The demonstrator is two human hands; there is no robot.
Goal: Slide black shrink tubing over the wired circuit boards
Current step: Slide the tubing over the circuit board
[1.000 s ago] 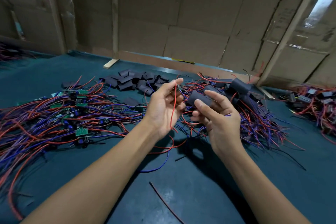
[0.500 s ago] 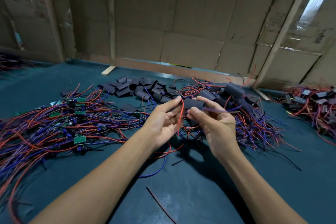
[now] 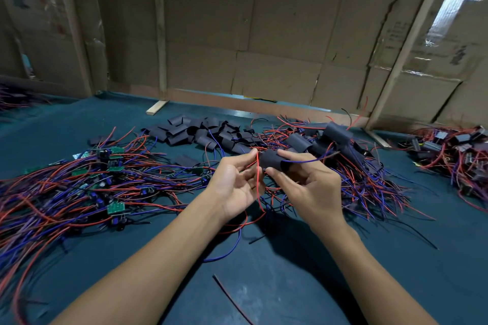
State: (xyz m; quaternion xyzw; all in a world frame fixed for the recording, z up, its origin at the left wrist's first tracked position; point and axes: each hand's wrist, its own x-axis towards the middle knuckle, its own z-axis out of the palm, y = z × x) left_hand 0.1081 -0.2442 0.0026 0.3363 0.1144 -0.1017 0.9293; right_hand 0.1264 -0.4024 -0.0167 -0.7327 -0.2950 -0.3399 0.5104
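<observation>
Hands, two: right hand [image 3: 311,187] grips one black tube [image 3: 272,159]; left hand [image 3: 237,182] pinches one red wire [image 3: 258,182].

Above the teal tabletop [image 3: 290,285], the right hand [image 3: 309,187] pinches a black shrink tube [image 3: 270,159] while the left hand [image 3: 237,185] pinches its red wire [image 3: 258,182]. Bare green circuit boards [image 3: 115,207] lie tangled left, loose tubing pieces [image 3: 200,132] behind, sleeved boards [image 3: 338,132] right.

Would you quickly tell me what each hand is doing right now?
Left hand: pinching the red wire.
Right hand: holding the black shrink tube in its fingers.
</observation>
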